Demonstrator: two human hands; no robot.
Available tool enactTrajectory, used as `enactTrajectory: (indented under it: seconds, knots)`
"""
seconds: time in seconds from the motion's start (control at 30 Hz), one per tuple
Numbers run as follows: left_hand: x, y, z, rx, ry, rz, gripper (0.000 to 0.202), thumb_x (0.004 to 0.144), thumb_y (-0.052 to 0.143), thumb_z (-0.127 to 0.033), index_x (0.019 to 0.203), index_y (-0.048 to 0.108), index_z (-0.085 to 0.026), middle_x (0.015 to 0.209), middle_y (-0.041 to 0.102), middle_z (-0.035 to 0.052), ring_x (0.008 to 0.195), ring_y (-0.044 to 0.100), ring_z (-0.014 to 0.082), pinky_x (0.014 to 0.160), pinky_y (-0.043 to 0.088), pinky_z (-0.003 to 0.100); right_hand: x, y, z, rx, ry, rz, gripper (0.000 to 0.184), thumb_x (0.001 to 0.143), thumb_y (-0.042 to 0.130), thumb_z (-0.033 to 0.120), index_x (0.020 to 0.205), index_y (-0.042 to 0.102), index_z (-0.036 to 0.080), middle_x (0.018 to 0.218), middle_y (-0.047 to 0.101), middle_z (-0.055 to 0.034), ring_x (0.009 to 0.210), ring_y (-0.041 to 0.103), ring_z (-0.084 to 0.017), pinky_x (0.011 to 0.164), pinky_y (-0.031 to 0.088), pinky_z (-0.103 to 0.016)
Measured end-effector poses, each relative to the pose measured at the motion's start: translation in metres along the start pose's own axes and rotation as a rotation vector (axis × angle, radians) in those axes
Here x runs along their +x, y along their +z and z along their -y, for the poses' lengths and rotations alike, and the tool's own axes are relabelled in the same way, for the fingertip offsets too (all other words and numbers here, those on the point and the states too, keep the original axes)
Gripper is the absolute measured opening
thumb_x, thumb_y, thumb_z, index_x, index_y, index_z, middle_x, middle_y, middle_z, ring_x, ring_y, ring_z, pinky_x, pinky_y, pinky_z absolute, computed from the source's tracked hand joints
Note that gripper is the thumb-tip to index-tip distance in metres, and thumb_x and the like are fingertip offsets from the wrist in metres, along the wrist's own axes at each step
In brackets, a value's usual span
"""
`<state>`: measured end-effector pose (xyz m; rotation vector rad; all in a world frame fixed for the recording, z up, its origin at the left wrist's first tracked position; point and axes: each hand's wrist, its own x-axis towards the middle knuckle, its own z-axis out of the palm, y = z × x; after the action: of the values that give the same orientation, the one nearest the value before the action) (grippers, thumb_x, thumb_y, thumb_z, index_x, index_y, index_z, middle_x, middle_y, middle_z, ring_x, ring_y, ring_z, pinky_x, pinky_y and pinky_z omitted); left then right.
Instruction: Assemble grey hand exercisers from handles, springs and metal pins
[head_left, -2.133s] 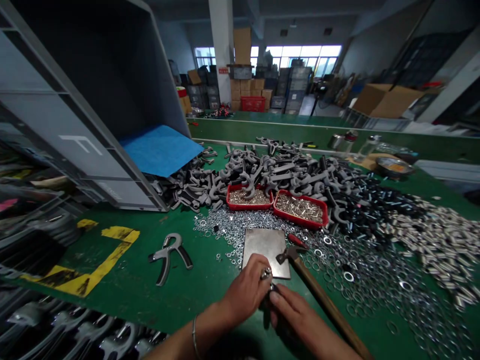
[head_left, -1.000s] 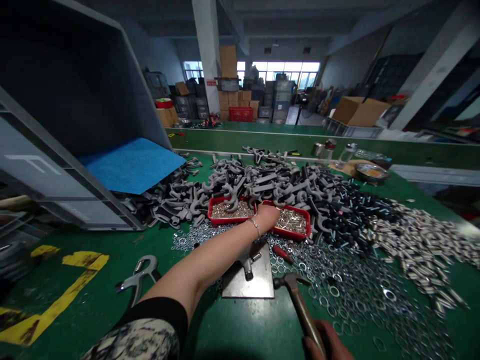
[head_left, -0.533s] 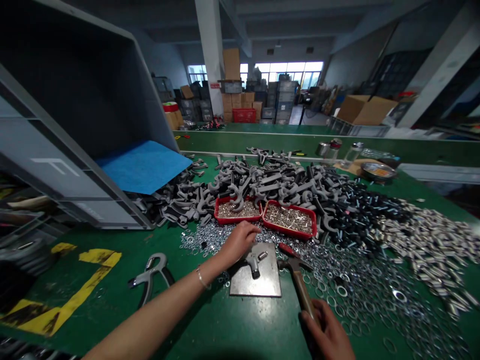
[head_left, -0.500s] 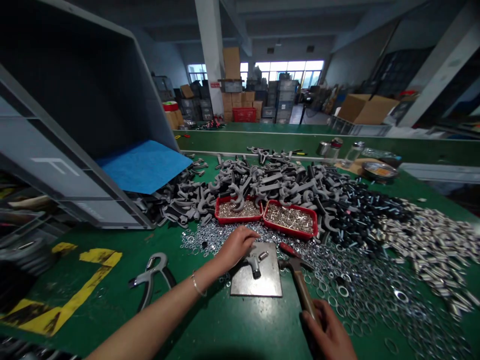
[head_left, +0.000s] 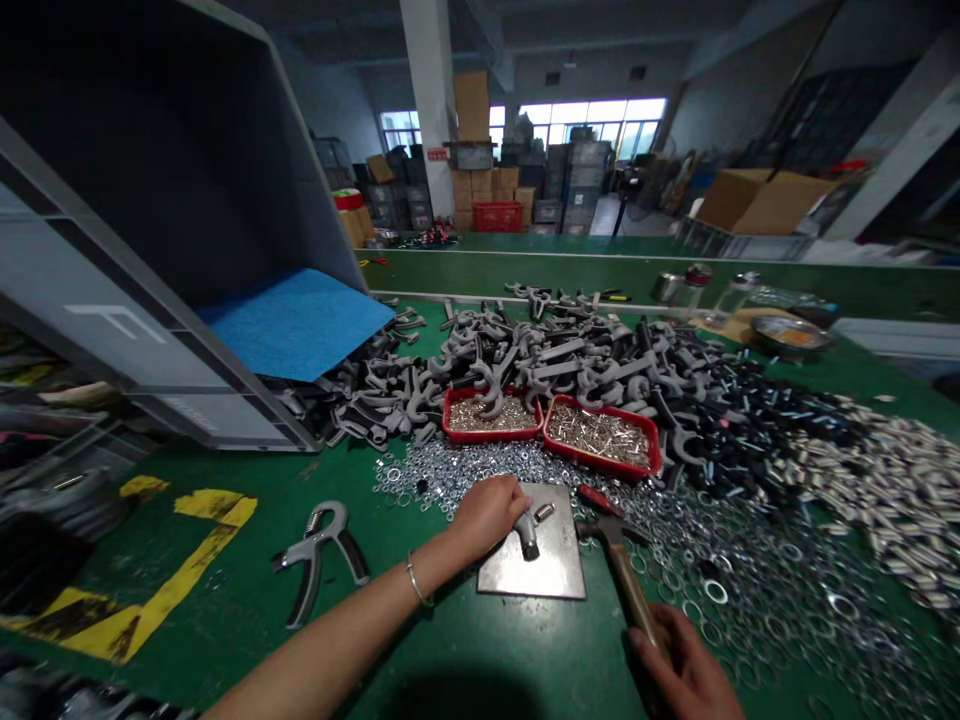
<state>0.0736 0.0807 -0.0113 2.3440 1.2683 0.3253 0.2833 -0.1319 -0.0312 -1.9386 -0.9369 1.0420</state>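
One left hand (head_left: 486, 517), one right hand (head_left: 684, 672), one hammer (head_left: 634, 590), one steel plate (head_left: 559, 570), two red trays (head_left: 491, 439), and one hand exerciser (head_left: 309, 580).

We see a green tabletop (head_left: 225, 620) with a yellow tape stripe (head_left: 184, 590) near left, two red trays (head_left: 600, 436) in the middle, a blue sheet (head_left: 296, 325) far left, and a brown hammer handle (head_left: 634, 590) near right.
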Motion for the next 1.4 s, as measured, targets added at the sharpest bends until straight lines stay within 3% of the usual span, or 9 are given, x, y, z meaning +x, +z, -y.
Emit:
enactTrajectory:
  seconds: [0.27,0.43,0.63,0.8,0.93,1.03,1.13,1.27,1.4]
  knots:
    - [-0.006,-0.003,-0.01,0.312,0.371,0.031,0.027,0.095,0.055,-0.037,0.1,0.064,-0.012,0.1,0.065,0.0135,0.101,0.058,0.0301,0.096,0.039,0.046,0.012,-0.037,0.023,0.093,0.147,0.222,0.057,0.081,0.057,0.067,0.118,0.058,0.025,0.058,0.06,0.0028,0.041,0.054,-0.016,0.037,0.042,-0.025]
    - [-0.032,0.008,-0.007,0.083,0.139,-0.066,0.116,0.064,0.08,-0.063,0.15,0.021,-0.013,0.134,0.049,0.0211,0.122,0.046,0.0405,0.106,0.032,0.059,0.014,-0.043,0.058,-0.25,-0.273,0.256,0.042,0.088,0.054,0.057,0.116,0.062,0.027,0.105,0.072,-0.0094,0.088,0.069,-0.027,0.074,0.056,-0.035]
    - [-0.044,0.019,-0.003,-0.132,0.072,-0.026,0.117,0.071,0.083,-0.034,0.155,0.002,-0.018,0.133,0.05,0.0184,0.126,0.044,0.0375,0.108,0.031,0.058,0.023,-0.019,0.087,-0.44,-0.443,0.251,0.04,0.098,0.036,0.051,0.123,0.055,0.026,0.108,0.07,-0.0096,0.09,0.068,-0.027,0.081,0.052,-0.039]
    - [-0.044,0.015,-0.007,-0.128,0.063,0.012,0.116,0.072,0.082,-0.03,0.156,0.002,-0.018,0.133,0.05,0.0191,0.125,0.046,0.0374,0.109,0.031,0.057,0.048,-0.009,0.065,-0.434,-0.318,0.328,0.042,0.097,0.037,0.053,0.1,0.065,0.021,0.092,0.073,-0.0082,0.081,0.069,-0.027,0.074,0.054,-0.038]
    - [-0.046,0.012,-0.003,-0.124,0.061,0.033,0.116,0.07,0.083,-0.043,0.156,0.009,-0.018,0.135,0.05,0.0197,0.127,0.045,0.0394,0.109,0.031,0.058,0.066,-0.013,0.047,-0.453,-0.445,0.13,0.04,0.098,0.04,0.046,0.12,0.062,0.02,0.108,0.071,-0.0113,0.095,0.067,-0.029,0.084,0.055,-0.043]
    - [-0.023,-0.009,0.009,-0.147,0.107,-0.066,0.097,0.079,0.071,-0.056,0.153,0.022,-0.02,0.145,0.043,0.0188,0.134,0.038,0.0383,0.112,0.029,0.056,0.076,-0.001,0.045,-0.648,-0.781,-0.057,0.045,0.095,0.045,0.028,0.14,0.049,0.02,0.134,0.057,-0.0162,0.118,0.056,-0.032,0.1,0.047,-0.052]
    - [0.027,-0.049,0.025,-0.184,0.06,-0.313,0.056,0.09,0.061,-0.04,0.14,0.045,-0.021,0.143,0.048,0.0139,0.135,0.039,0.031,0.115,0.026,0.049,0.082,0.028,0.061,-0.793,-0.968,0.072,0.057,0.091,0.044,0.007,0.145,0.042,0.023,0.142,0.052,-0.0119,0.127,0.05,-0.028,0.104,0.046,-0.047]
    - [0.096,-0.085,0.048,-0.359,-0.232,-0.413,0.02,0.079,0.07,-0.023,0.096,0.069,-0.013,0.102,0.069,0.0147,0.113,0.059,0.0319,0.099,0.043,0.042,0.09,0.062,0.093,-0.943,-0.933,0.15,0.035,0.089,0.054,0.007,0.121,0.063,0.019,0.118,0.066,-0.0117,0.104,0.061,-0.029,0.092,0.052,-0.046]
    - [0.126,-0.071,0.063,-0.554,-0.297,-0.348,0.024,0.078,0.073,-0.026,0.061,0.062,-0.013,0.055,0.061,0.0039,0.061,0.065,0.0215,0.064,0.053,0.031,0.099,0.058,0.099,-0.952,-0.835,0.163,0.007,0.089,0.062,0.017,0.093,0.067,0.02,0.097,0.068,-0.0093,0.095,0.06,-0.031,0.083,0.051,-0.047]
